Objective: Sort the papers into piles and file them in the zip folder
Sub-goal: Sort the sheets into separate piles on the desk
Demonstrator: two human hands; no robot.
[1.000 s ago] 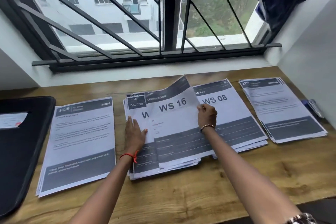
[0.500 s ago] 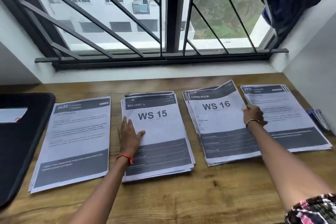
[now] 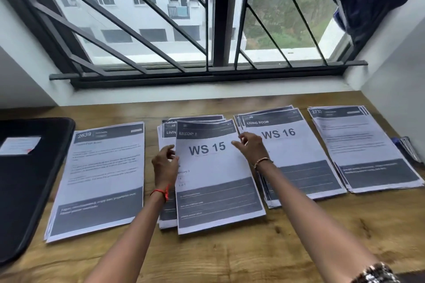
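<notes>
Between the two grips the sheet (image 3: 213, 167) lies skewed atop the middle pile (image 3: 167, 132). The left hand (image 3: 164, 163) pinches its left edge and the right hand (image 3: 251, 148) its upper right edge. Best lift both edges evenly, then square it onto the pile (image 3: 296, 154) beside the right hand.

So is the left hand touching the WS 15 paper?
Touching: head view shows the left hand pinching the WS 15 sheet at its left edge.

folder: zip folder (image 3: 30, 190) runs off your left edge.
print: body text on 2639 sheet (image 3: 103, 174) too blurred to read.
stack: pile (image 3: 169, 132) under WS 15 sheet (image 3: 213, 167) mostly hidden from you.
</notes>
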